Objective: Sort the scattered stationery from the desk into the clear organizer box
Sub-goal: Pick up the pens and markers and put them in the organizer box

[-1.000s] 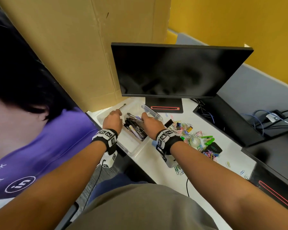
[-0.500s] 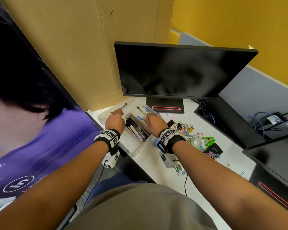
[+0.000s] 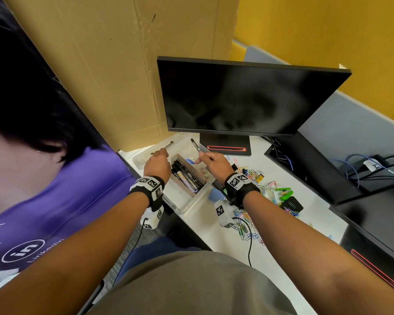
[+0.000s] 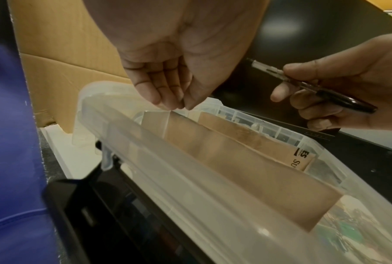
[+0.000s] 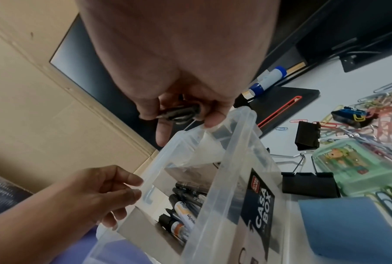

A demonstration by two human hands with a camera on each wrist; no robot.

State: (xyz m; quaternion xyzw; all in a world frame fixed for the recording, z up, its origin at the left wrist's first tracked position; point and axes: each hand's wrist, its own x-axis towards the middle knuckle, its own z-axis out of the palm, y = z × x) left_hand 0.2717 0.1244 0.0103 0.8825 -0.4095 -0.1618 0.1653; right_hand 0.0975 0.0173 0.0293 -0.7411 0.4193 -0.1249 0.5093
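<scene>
Right hand (image 3: 210,163) pinches a black pen (image 4: 312,85), its long axis slanting up over the organizer box (image 3: 191,201). Pens (image 3: 187,176) lie directly below in the middle compartment. Left hand (image 3: 157,164), fingers loosely curled, holds nothing and rests at the box's far rim.

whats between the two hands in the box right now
In the head view, the box's cardboard-walled pen compartment lies between the left hand and right hand, with black pens lying in it. The right hand holds another pen.

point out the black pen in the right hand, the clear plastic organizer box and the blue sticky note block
black pen (image 4: 312,85), left wrist view, mid barrel
clear plastic organizer box (image 5: 240,142), right wrist view, side wall
blue sticky note block (image 5: 353,226), right wrist view, top face
</scene>
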